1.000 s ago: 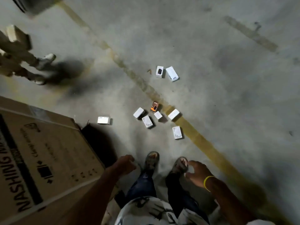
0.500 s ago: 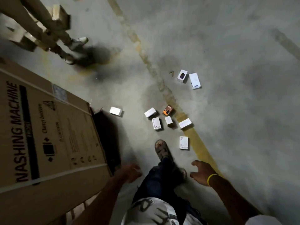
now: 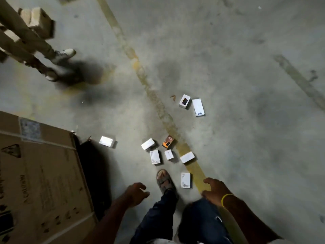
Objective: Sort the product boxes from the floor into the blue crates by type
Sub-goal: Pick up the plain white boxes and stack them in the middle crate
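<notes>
Several small product boxes lie on the concrete floor ahead of my feet. A cluster of white boxes (image 3: 155,157) surrounds one orange and brown box (image 3: 167,141). One white box (image 3: 185,180) lies nearest, just left of my right hand (image 3: 213,191). A lone white box (image 3: 107,141) sits by the big carton. Farther off lie a white box with a dark picture (image 3: 184,101) and a plain white box (image 3: 198,107). My left hand (image 3: 136,193) hangs empty with fingers apart, as does my right. No blue crate is in view.
A large washing machine carton (image 3: 40,182) fills the lower left. Another person's legs and shoes (image 3: 52,59) stand at the upper left beside a small cardboard box (image 3: 37,21). A worn yellow line (image 3: 158,106) crosses the floor diagonally.
I have stepped forward, left foot leading, so the boxes are closer. Both hands have swung forward, empty throughout. The view has shifted so the carton sits lower left.
</notes>
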Demonstrator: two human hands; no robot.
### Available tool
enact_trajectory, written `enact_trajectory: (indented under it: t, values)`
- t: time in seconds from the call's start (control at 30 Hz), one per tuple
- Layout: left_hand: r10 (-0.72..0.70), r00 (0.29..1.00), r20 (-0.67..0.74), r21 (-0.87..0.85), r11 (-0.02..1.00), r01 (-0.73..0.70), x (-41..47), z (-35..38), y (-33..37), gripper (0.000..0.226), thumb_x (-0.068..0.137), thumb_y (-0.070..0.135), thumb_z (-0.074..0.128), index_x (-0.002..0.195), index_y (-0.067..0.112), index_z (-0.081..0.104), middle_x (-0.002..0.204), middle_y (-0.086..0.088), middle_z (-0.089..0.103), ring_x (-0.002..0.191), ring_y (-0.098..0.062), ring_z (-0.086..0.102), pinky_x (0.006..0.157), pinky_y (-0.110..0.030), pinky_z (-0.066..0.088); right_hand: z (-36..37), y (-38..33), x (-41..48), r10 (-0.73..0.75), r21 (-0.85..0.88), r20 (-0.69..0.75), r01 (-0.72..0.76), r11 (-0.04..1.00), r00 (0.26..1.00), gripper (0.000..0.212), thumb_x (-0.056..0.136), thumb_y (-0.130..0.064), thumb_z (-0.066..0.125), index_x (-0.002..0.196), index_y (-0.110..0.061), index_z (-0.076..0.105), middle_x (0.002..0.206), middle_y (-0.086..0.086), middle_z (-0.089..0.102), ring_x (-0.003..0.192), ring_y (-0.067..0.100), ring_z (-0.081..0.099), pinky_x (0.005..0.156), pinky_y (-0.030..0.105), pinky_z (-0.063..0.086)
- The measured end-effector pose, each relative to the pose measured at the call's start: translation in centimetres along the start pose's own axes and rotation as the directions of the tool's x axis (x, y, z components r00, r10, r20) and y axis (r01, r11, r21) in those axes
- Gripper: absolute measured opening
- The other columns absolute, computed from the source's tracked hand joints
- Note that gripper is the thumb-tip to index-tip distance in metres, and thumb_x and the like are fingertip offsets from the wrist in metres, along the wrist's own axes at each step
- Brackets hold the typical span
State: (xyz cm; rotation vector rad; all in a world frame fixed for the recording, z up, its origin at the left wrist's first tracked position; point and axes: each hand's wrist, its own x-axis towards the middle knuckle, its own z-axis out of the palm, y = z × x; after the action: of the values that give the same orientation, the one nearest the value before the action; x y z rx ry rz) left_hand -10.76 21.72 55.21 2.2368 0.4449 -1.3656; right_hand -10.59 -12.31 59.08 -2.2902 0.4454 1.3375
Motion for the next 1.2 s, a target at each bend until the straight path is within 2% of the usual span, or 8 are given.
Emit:
enact_trajectory:
  t: [0.17, 0.3, 0.53, 0.63, 0.77, 0.9, 1.07, 1.2]
  values:
    - [0.071, 0.997, 0.029, 0.015, 0.997, -0.072, 5.0, -4.1, 7.9, 0.028, 0.089, 0.044, 0.069, 0.108, 0.025, 0.063, 0.094, 0.004, 0.07, 0.092, -0.014, 0.065, 0.089, -0.026, 0.051, -4.6, -0.3, 5.4, -0.005, -0.016, -0.022, 0.004, 1.0, 1.0, 0.054, 0.077, -0.038, 0.061, 0.129, -0.027, 0.056, 0.133, 0.001, 0.06, 0.119, 0.019, 0.058, 0.098, 0.025, 0.045]
    - [0.173, 0.983, 0.064, 0.025, 0.984, -0.175, 11.9, -4.1, 14.6, 0.031, 0.09, 0.041, 0.069, 0.111, 0.02, 0.063, 0.104, 0.0, 0.071, 0.095, -0.012, 0.065, 0.089, -0.023, 0.048, -8.6, -0.7, 12.1, -0.049, 0.011, -0.07, 0.05, 0.999, 0.996, 0.073, 0.08, -0.029, 0.068, 0.147, -0.02, 0.041, 0.142, 0.009, 0.053, 0.127, 0.026, 0.053, 0.102, 0.028, 0.042]
    - [0.246, 0.967, 0.071, -0.21, 0.951, -0.227, 32.1, 2.0, 26.9, 0.032, 0.092, 0.029, 0.069, 0.12, 0.016, 0.061, 0.112, -0.008, 0.063, 0.092, -0.016, 0.061, 0.081, -0.023, 0.054, -13.2, 1.9, 35.4, -0.073, 0.085, -0.161, 0.087, 0.993, 0.984, 0.058, 0.084, -0.022, 0.067, 0.139, -0.012, 0.051, 0.14, 0.01, 0.055, 0.129, 0.025, 0.051, 0.105, 0.025, 0.036]
    - [0.213, 0.977, 0.029, -0.349, 0.918, -0.19, 42.0, 5.2, 31.0, 0.042, 0.088, 0.028, 0.074, 0.125, 0.013, 0.061, 0.122, -0.009, 0.064, 0.105, -0.031, 0.066, 0.09, -0.034, 0.053, -14.8, 4.0, 45.8, -0.078, 0.083, -0.187, 0.094, 0.992, 0.979, 0.061, 0.087, -0.024, 0.065, 0.144, -0.012, 0.046, 0.145, 0.009, 0.05, 0.134, 0.024, 0.045, 0.11, 0.026, 0.031]
    - [0.118, 0.993, -0.014, -0.636, 0.765, -0.1, 53.5, 6.6, 37.1, 0.016, 0.09, 0.008, 0.071, 0.103, 0.011, 0.063, 0.088, -0.01, 0.06, 0.07, -0.013, 0.061, 0.059, -0.02, 0.045, -16.3, 7.0, 59.0, -0.105, 0.048, -0.151, 0.114, 0.992, 0.983, 0.076, 0.085, -0.026, 0.067, 0.152, -0.013, 0.032, 0.152, 0.011, 0.04, 0.14, 0.026, 0.037, 0.113, 0.028, 0.028]
    - [0.022, 1.0, -0.002, -0.812, 0.584, -0.015, 63.3, 6.7, 40.9, 0.017, 0.092, -0.001, 0.063, 0.088, 0.015, 0.058, 0.087, -0.012, 0.052, 0.071, -0.018, 0.048, 0.066, -0.029, 0.041, -17.4, 8.4, 70.3, -0.063, 0.112, -0.182, 0.085, 0.99, 0.981, 0.086, 0.083, -0.028, 0.072, 0.153, -0.008, 0.026, 0.152, 0.015, 0.039, 0.14, 0.028, 0.038, 0.113, 0.031, 0.03]
    - [0.009, 0.997, -0.072, -0.808, 0.585, -0.063, 71.7, 7.9, 44.0, 0.016, 0.086, -0.003, 0.063, 0.089, 0.012, 0.056, 0.088, -0.013, 0.057, 0.083, -0.019, 0.052, 0.074, -0.033, 0.042, -17.6, 8.1, 80.1, 0.006, 0.322, -0.299, 0.095, 0.942, 0.954, 0.09, 0.08, -0.029, 0.078, 0.152, -0.007, 0.029, 0.153, 0.014, 0.038, 0.14, 0.028, 0.038, 0.115, 0.034, 0.03]
    - [0.074, 0.993, -0.089, -0.796, 0.595, -0.116, 73.2, 8.9, 46.0, 0.03, 0.087, -0.003, 0.063, 0.11, 0.016, 0.065, 0.09, 0.006, 0.065, 0.071, -0.001, 0.059, 0.053, -0.011, 0.047, -17.0, 7.3, 83.0, 0.012, 0.474, -0.372, 0.179, 0.862, 0.928, 0.059, 0.068, -0.03, 0.085, 0.12, -0.014, 0.063, 0.116, 0.004, 0.07, 0.099, 0.02, 0.068, 0.082, 0.028, 0.054]
